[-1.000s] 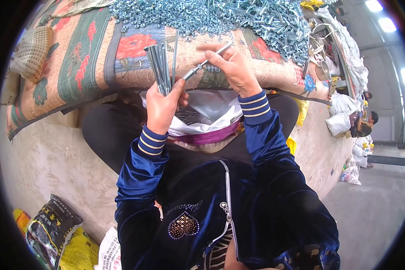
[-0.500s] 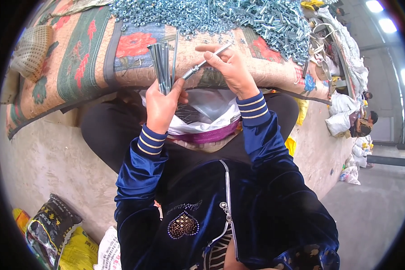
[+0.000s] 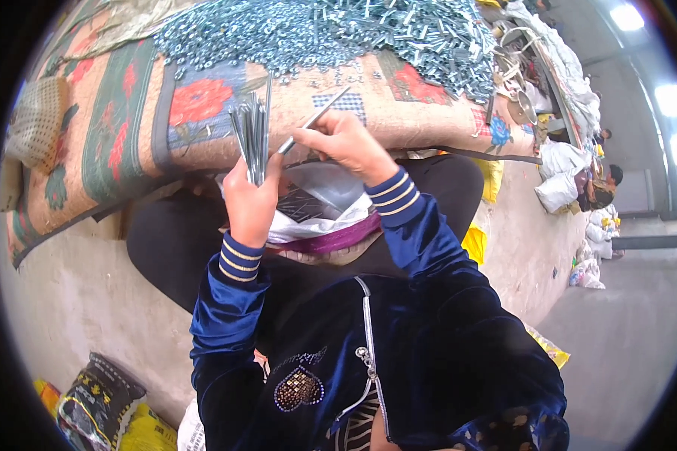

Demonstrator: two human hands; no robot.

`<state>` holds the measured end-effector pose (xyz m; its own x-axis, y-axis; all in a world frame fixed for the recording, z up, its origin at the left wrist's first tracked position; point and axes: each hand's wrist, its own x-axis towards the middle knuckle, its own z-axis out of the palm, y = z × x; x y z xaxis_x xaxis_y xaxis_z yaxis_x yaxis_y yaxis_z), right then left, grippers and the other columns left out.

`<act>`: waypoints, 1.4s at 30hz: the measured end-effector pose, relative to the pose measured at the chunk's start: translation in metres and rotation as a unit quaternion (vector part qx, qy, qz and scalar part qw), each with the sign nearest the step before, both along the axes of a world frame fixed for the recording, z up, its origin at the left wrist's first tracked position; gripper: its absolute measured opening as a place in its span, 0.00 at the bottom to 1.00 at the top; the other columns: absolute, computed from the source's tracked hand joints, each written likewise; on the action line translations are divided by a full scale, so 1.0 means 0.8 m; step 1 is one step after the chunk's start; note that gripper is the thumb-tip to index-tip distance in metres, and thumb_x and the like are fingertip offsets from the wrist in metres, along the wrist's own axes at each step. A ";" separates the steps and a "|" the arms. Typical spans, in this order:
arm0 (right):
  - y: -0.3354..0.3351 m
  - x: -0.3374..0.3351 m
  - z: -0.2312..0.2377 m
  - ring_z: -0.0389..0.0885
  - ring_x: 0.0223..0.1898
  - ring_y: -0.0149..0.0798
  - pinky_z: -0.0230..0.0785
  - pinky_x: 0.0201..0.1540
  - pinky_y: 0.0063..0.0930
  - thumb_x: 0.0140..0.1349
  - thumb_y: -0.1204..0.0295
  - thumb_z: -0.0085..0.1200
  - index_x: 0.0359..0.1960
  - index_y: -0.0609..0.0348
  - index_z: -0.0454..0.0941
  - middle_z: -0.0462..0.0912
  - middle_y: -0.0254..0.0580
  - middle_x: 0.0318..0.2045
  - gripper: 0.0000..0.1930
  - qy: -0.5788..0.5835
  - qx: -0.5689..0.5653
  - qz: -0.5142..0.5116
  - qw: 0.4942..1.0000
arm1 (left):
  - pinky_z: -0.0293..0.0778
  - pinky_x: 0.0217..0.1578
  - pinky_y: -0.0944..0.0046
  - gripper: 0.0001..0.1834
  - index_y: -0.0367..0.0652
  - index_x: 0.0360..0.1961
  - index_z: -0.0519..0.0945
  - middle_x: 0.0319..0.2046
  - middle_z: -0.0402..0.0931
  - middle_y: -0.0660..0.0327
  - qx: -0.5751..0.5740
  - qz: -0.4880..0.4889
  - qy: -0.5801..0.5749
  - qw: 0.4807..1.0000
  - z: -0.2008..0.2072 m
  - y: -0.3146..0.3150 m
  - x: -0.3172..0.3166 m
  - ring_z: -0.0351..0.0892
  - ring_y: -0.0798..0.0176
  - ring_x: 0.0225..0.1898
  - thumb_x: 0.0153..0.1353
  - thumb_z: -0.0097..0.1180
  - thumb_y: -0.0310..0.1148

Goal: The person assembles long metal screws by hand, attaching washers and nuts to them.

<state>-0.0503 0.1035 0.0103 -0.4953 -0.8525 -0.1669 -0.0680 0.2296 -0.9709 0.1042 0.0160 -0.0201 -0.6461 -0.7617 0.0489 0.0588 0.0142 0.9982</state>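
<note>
A bundle of thin, shiny metal rods (image 3: 252, 139) stands upright in my left hand (image 3: 250, 204), whose fingers are wrapped round its lower part. One longer rod in it sticks up above the others. Between both hands slants a single metal rod (image 3: 329, 107), its lower end at my left thumb and fingertips. My right hand (image 3: 351, 148) is closed round the middle of this rod, and its fingers hide that stretch. Below the hands, in my lap, an open white bag (image 3: 346, 222) with a purple band holds more dark thin rods (image 3: 302, 204).
A padded, flower-patterned cloth (image 3: 139, 113) covers the work surface ahead. On it lie a heap of small metal nuts (image 3: 226, 37) and, further right, a heap of short metal tubes (image 3: 436, 45). White sacks (image 3: 560, 173) stand at the right, filled bags (image 3: 101, 398) at the lower left.
My right fingers, spread before, have closed over the middle of the single rod, covering the nut-like parts seen there. Both hands sit slightly further left and lower in the picture.
</note>
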 end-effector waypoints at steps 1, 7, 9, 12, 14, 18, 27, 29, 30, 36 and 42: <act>-0.005 0.002 -0.008 0.71 0.23 0.19 0.63 0.25 0.16 0.57 0.68 0.61 0.35 0.63 0.81 0.78 0.26 0.22 0.11 0.036 -0.001 -0.015 0.999 | 0.65 0.17 0.72 0.08 0.36 0.28 0.76 0.16 0.74 0.64 -0.030 0.011 -0.014 0.999 -0.007 0.002 0.000 0.71 0.73 0.16 0.60 0.57 0.30; 0.021 -0.022 0.014 0.74 0.26 0.22 0.67 0.29 0.19 0.56 0.69 0.59 0.37 0.64 0.80 0.81 0.33 0.27 0.11 0.233 0.042 0.073 0.969 | 0.61 0.14 0.74 0.12 0.40 0.29 0.75 0.16 0.72 0.65 0.190 -0.058 -0.042 0.979 -0.017 -0.018 0.002 0.68 0.75 0.14 0.59 0.60 0.38; 0.037 -0.066 0.017 0.77 0.28 0.28 0.70 0.32 0.23 0.54 0.68 0.59 0.36 0.64 0.80 0.82 0.40 0.28 0.12 0.312 0.011 0.019 0.950 | 0.62 0.15 0.74 0.12 0.41 0.33 0.76 0.20 0.75 0.63 0.285 -0.071 -0.041 0.955 -0.016 -0.021 0.004 0.72 0.72 0.17 0.58 0.61 0.38; 0.074 -0.190 -0.001 0.81 0.35 0.46 0.73 0.40 0.35 0.54 0.67 0.57 0.38 0.58 0.82 0.82 0.50 0.36 0.12 0.503 0.080 -0.268 0.817 | 0.63 0.17 0.74 0.12 0.40 0.37 0.78 0.21 0.75 0.64 0.349 -0.063 -0.050 0.934 -0.009 -0.018 0.000 0.75 0.72 0.20 0.58 0.61 0.37; 0.113 -0.253 -0.013 0.80 0.40 0.50 0.72 0.43 0.39 0.54 0.69 0.54 0.37 0.56 0.82 0.80 0.51 0.37 0.10 0.570 0.201 -0.392 0.694 | 0.63 0.18 0.74 0.13 0.40 0.39 0.78 0.20 0.74 0.65 0.356 -0.070 -0.051 0.930 -0.012 -0.020 -0.004 0.73 0.73 0.20 0.58 0.61 0.36; 0.120 -0.290 -0.027 0.78 0.39 0.49 0.70 0.44 0.39 0.51 0.69 0.53 0.34 0.54 0.82 0.80 0.48 0.34 0.10 0.593 0.312 -0.294 0.682 | 0.60 0.18 0.74 0.12 0.39 0.40 0.78 0.19 0.72 0.67 0.365 -0.101 -0.018 0.926 -0.021 -0.022 -0.003 0.66 0.74 0.17 0.59 0.60 0.35; 0.078 -0.229 0.005 0.80 0.31 0.40 0.72 0.35 0.32 0.53 0.70 0.61 0.37 0.59 0.78 0.82 0.43 0.30 0.11 0.421 0.079 -0.150 0.891 | 0.58 0.17 0.75 0.13 0.37 0.39 0.79 0.17 0.71 0.67 0.329 -0.129 -0.023 0.935 -0.015 -0.017 -0.001 0.66 0.74 0.16 0.58 0.60 0.35; 0.067 -0.201 0.004 0.80 0.31 0.35 0.72 0.34 0.26 0.56 0.71 0.60 0.43 0.60 0.76 0.83 0.42 0.31 0.14 0.167 -0.025 -0.147 0.975 | 0.58 0.17 0.75 0.14 0.37 0.39 0.79 0.17 0.73 0.66 0.314 -0.172 -0.037 0.933 -0.014 -0.015 -0.003 0.67 0.73 0.15 0.57 0.61 0.36; 0.058 -0.178 0.006 0.80 0.30 0.32 0.72 0.33 0.23 0.58 0.72 0.58 0.48 0.60 0.73 0.82 0.42 0.33 0.16 0.055 -0.078 -0.090 0.991 | 0.58 0.17 0.75 0.14 0.37 0.38 0.80 0.17 0.73 0.66 0.309 -0.186 -0.036 0.932 -0.013 -0.014 -0.001 0.68 0.73 0.15 0.57 0.61 0.36; 0.027 -0.104 0.000 0.83 0.36 0.35 0.76 0.39 0.24 0.62 0.73 0.54 0.55 0.61 0.67 0.82 0.49 0.38 0.20 -0.177 -0.160 -0.042 0.970 | 0.57 0.16 0.75 0.14 0.34 0.39 0.79 0.16 0.71 0.66 0.279 -0.238 -0.068 0.928 0.000 -0.011 -0.001 0.65 0.74 0.14 0.58 0.59 0.35; 0.014 -0.070 0.016 0.83 0.31 0.35 0.75 0.34 0.22 0.60 0.73 0.57 0.47 0.61 0.69 0.83 0.44 0.32 0.15 -0.115 -0.141 -0.049 0.982 | 0.56 0.16 0.75 0.14 0.34 0.38 0.79 0.15 0.71 0.67 0.269 -0.258 -0.075 0.925 -0.004 -0.015 0.004 0.64 0.75 0.13 0.58 0.59 0.35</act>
<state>-0.1066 0.1143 0.0232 -0.5546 -0.8307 -0.0479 0.1690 -0.0561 -0.9840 0.1074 0.0043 -0.0230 -0.8991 -0.2390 -0.3667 -0.2195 -0.4787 0.8501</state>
